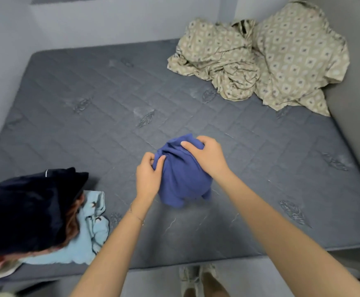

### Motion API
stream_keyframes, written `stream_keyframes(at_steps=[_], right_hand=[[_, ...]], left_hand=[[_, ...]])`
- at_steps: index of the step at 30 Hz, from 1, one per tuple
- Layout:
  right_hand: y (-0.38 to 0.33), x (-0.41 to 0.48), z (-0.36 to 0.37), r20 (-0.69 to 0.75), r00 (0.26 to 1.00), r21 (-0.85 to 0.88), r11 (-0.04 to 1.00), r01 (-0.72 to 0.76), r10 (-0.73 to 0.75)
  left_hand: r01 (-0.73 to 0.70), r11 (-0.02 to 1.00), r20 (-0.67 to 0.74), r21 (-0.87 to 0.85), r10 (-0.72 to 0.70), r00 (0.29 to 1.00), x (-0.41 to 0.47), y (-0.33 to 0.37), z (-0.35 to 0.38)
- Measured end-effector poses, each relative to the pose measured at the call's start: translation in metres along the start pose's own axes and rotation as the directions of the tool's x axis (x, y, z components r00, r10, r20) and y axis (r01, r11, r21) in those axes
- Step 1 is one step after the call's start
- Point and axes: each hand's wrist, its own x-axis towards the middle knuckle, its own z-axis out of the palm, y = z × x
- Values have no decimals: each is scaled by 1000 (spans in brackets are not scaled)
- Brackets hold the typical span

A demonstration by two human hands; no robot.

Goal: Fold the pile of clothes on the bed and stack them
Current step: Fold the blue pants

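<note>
Grey quilted bed (89, 99) is carrying everything: left of the left hand (148, 179), the clothes pile (31, 209) is waiting within reach. That hand is pinching the blue garment (181, 181) by its edge while the right hand (206, 156) is clutching its top, likely to find corners. Beyond the right hand, a patterned sheet (260, 61) is lying bunched.

We look down on a grey quilted mattress (110, 99) spread under the left hand (148, 176) and right hand (206, 156). Pale grey walls (110, 24) rise beyond them and to the left; pale floor (153, 281) lies nearer us.
</note>
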Motion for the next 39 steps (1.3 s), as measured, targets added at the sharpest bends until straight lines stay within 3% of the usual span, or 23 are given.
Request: stream_keyframes(at_steps=[13, 17, 20, 23, 25, 28, 31, 34, 37, 39], right_hand=[[25, 41, 22, 117, 991, 0, 998, -69, 68], [60, 41, 38, 155, 983, -109, 991, -79, 95], [100, 34, 53, 217, 966, -272, 959, -78, 141], [145, 23, 68, 290, 919, -415, 900, -132, 268], [172, 18, 79, 263, 914, -445, 879, -170, 310], [195, 13, 92, 173, 936, -426, 880, -209, 305], [216, 15, 108, 142, 951, -402, 894, -198, 275], [236, 22, 120, 128, 963, -399, 901, -167, 235], [258, 32, 131, 165, 968, -459, 883, -94, 189], [269, 40, 139, 172, 968, -494, 866, -75, 182]], left_hand=[[91, 996, -88, 17, -89, 992, 34, -18, 6], [157, 987, -28, 47, -155, 987, 32, -46, 12], [223, 956, 58, 188, -238, 970, 29, -85, 12], [294, 886, 182, 358, -375, 909, 22, -131, 10], [317, 834, 253, 451, -460, 851, 15, -161, 7], [276, 778, 257, 565, -484, 837, 8, -194, 5], [192, 793, 255, 578, -399, 881, 8, -212, 14], [46, 812, 338, 582, -294, 894, 15, -230, 33], [-77, 817, 448, 571, -232, 863, 16, -252, 55], [-127, 830, 545, 544, -234, 805, 13, -264, 69]])
